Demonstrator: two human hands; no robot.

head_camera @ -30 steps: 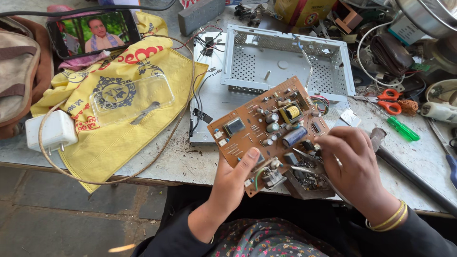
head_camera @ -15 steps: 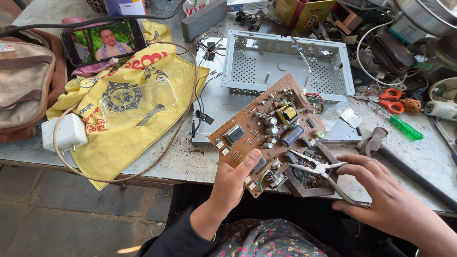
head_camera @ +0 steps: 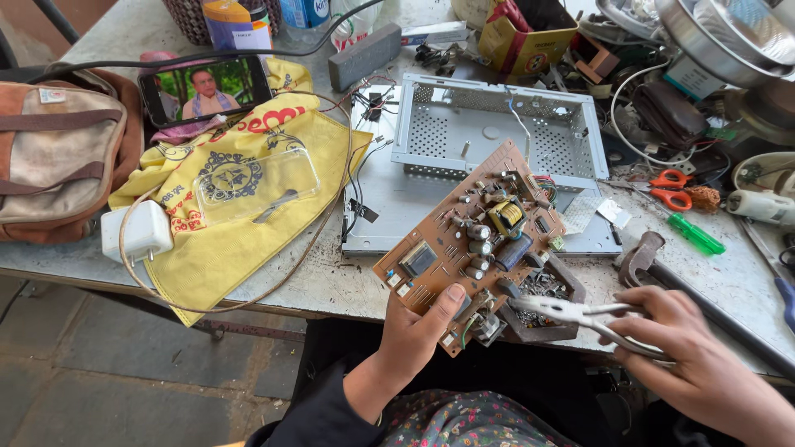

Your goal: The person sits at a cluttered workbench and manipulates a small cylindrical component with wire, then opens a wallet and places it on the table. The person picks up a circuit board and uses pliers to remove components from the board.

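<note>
The left hand (head_camera: 414,331) grips the brown circuit board (head_camera: 472,240) by its lower edge, above the table edge. The right hand (head_camera: 700,372) clasps metal pliers (head_camera: 580,313), whose tips seem near the components; a slip could damage them.

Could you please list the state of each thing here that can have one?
Circuit board: held tilted in left hand.
Pliers: gripped in right hand, tips at board.
Phone: screen on.
Metal case: open, empty.
Scissors: lying closed.
</note>
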